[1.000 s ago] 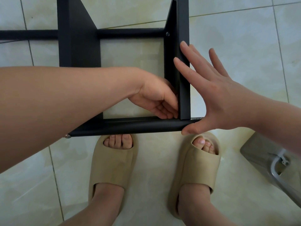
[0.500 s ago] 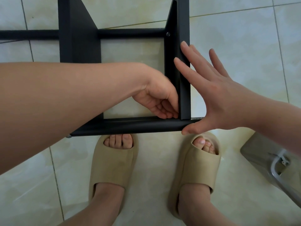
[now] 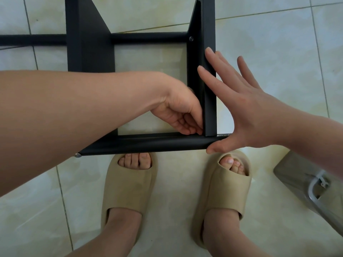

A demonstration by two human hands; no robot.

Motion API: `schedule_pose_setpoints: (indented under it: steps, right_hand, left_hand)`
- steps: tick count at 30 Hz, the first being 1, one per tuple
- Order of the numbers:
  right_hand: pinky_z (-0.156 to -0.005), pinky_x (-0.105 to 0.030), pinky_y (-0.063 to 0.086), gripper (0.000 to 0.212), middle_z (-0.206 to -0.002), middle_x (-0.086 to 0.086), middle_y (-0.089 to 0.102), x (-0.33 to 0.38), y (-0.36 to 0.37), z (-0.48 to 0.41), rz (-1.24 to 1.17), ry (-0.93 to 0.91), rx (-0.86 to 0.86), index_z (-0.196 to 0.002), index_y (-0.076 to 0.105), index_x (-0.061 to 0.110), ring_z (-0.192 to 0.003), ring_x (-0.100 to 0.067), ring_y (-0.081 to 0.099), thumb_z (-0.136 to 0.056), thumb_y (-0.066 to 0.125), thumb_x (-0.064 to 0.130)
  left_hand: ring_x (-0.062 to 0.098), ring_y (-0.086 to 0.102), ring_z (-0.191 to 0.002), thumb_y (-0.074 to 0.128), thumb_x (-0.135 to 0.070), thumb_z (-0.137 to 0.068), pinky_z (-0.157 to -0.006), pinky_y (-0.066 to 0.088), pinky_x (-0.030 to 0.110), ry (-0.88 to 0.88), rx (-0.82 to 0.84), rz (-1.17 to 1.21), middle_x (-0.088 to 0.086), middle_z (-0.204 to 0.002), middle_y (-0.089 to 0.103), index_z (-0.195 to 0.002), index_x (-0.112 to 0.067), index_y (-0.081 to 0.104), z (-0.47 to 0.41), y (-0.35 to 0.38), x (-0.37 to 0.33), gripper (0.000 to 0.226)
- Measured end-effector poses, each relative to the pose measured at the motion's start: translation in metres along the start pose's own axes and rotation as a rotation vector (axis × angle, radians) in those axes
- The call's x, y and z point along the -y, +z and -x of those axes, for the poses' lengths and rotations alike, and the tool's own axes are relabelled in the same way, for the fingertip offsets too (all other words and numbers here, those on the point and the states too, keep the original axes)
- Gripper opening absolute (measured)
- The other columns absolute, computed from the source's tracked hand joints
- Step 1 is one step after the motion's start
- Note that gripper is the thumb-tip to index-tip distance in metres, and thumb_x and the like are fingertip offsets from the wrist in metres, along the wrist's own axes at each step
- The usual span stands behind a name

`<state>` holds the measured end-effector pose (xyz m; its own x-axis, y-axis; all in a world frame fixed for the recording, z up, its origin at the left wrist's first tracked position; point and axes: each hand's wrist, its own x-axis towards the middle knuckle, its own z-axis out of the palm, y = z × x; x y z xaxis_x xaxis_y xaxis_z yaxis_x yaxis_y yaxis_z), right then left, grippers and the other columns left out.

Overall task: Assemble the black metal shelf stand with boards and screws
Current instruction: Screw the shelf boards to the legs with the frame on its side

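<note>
The black metal shelf stand [image 3: 148, 143] lies on the tiled floor, its near tube running left to right in front of my feet. Its right upright board [image 3: 210, 86] and left board [image 3: 87, 43] join a far crossbar [image 3: 148, 38], where a screw head [image 3: 191, 38] shows. My left hand [image 3: 178, 112] reaches inside the frame, fingertips pinched together against the right board's inner face at the near corner; what they pinch, seemingly a screw, is hidden. My right hand [image 3: 246, 115] presses straight fingers against that board's outer face, thumb under the tube end.
Both my feet in beige slippers [image 3: 130, 184] stand just before the near tube. A clear plastic bag holding a bent metal tool [image 3: 306, 180] lies on the floor at the right. A bolt end [image 3: 78, 155] sticks out of the tube's left end.
My left wrist has lifted and turned slightly at the near right corner while the fingertips stay there. The right hand and the frame have not moved.
</note>
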<state>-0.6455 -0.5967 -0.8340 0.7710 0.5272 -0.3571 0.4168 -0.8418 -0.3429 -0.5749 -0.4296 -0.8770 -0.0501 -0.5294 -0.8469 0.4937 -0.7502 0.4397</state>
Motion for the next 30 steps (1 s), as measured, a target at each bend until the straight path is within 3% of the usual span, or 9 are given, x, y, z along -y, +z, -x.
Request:
schedule_pose_setpoints:
  steps: [6, 24, 27, 30]
  right_hand:
    - [-0.124, -0.053, -0.010, 0.141, -0.168, -0.015, -0.014, -0.001, 0.000, 0.000, 0.002, -0.002, -0.005, -0.162, 0.000, 0.009, -0.155, -0.027, -0.014, -0.060, 0.061, 0.087]
    - [-0.124, -0.051, -0.011, 0.140, -0.168, -0.015, -0.014, -0.001, 0.001, 0.000, -0.014, -0.006, -0.010, -0.162, 0.001, 0.010, -0.155, -0.028, -0.014, -0.060, 0.059, 0.087]
    - [-0.124, -0.051, -0.012, 0.140, -0.167, -0.015, -0.014, -0.001, 0.000, 0.000, -0.015, -0.004, -0.003, -0.162, 0.000, 0.010, -0.155, -0.028, -0.014, -0.060, 0.060, 0.086]
    - [-0.123, -0.051, -0.012, 0.140, -0.167, -0.015, -0.015, -0.001, 0.000, 0.000, -0.017, -0.003, 0.002, -0.162, 0.000, 0.010, -0.155, -0.028, -0.015, -0.060, 0.060, 0.086]
  left_hand:
    - [0.012, 0.063, -0.070, 0.061, 0.003, -0.090, -0.074, 0.055, 0.021, 0.022, -0.012, 0.027, 0.006, -0.078, 0.068, -0.090, -0.006, 0.069, 0.000, 0.000, 0.002, 0.011]
    - [0.026, 0.065, -0.090, 0.050, 0.016, -0.090, -0.093, 0.053, 0.034, 0.214, 0.031, 0.230, 0.014, -0.091, 0.067, -0.094, -0.003, 0.063, -0.002, 0.007, 0.021, 0.024]
    - [0.022, 0.065, -0.090, 0.053, 0.007, -0.093, -0.094, 0.053, 0.032, 0.152, 0.075, 0.125, 0.014, -0.098, 0.068, -0.101, -0.004, 0.065, 0.000, 0.001, 0.018, 0.018]
    - [0.017, 0.064, -0.083, 0.060, -0.007, -0.094, -0.089, 0.051, 0.031, 0.077, 0.086, -0.046, 0.004, -0.088, 0.072, -0.094, -0.012, 0.070, 0.000, -0.004, 0.012, 0.011]
